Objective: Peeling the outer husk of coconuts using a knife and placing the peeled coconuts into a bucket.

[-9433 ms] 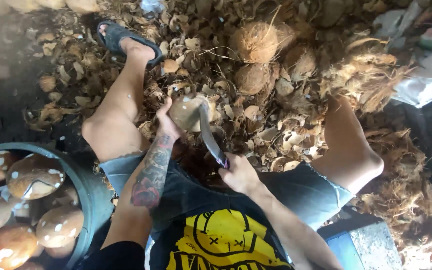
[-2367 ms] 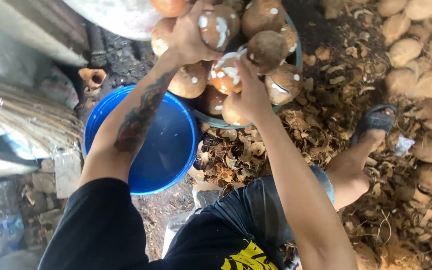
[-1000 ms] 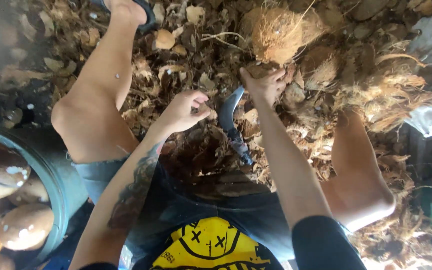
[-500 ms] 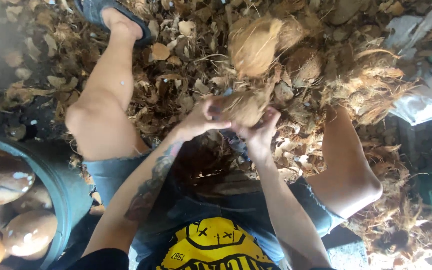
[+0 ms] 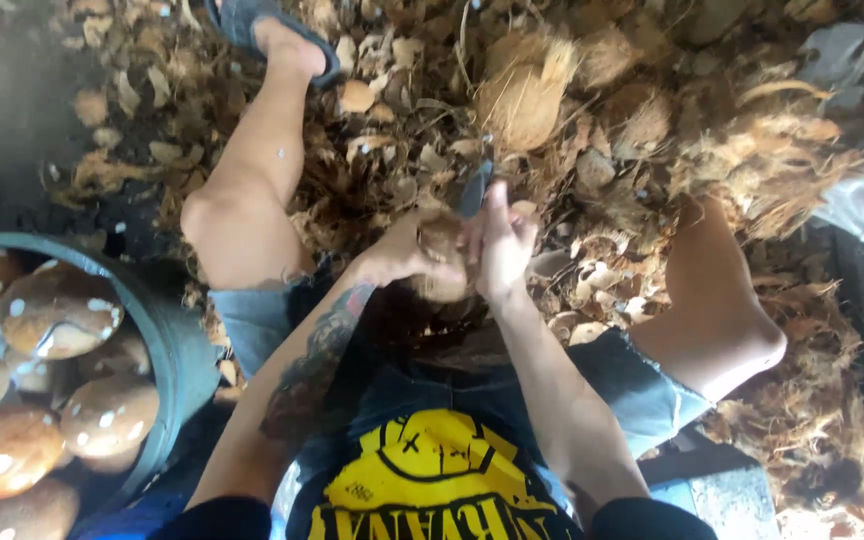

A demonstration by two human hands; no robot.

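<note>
**Head view: both hands closed on one coconut above the husk pile**

From the head camera I see the left hand (image 5: 407, 255) wrapped around a brown, part-husked coconut (image 5: 442, 265), fingers curled over its near side. The right hand (image 5: 504, 245) presses against the same coconut from the other side and also grips a dark blade (image 5: 472, 190), whose tip points away from the body; I cannot tell whether the edge touches the shell. The coconut sits between the two bare knees, just above the lap, over a thick litter of husk scraps (image 5: 382, 150).

Beyond the hands, a fibrous unhusked coconut (image 5: 522, 100) lies on the litter, well apart from the grip. The left foot wears a dark sandal (image 5: 252, 25) at the top edge. At lower left, a blue-green tub (image 5: 177, 350) holds peeled coconuts (image 5: 57, 315), brown with white patches, near the left thigh. A yellow-printed black shirt (image 5: 432, 470) fills the bottom centre
</note>
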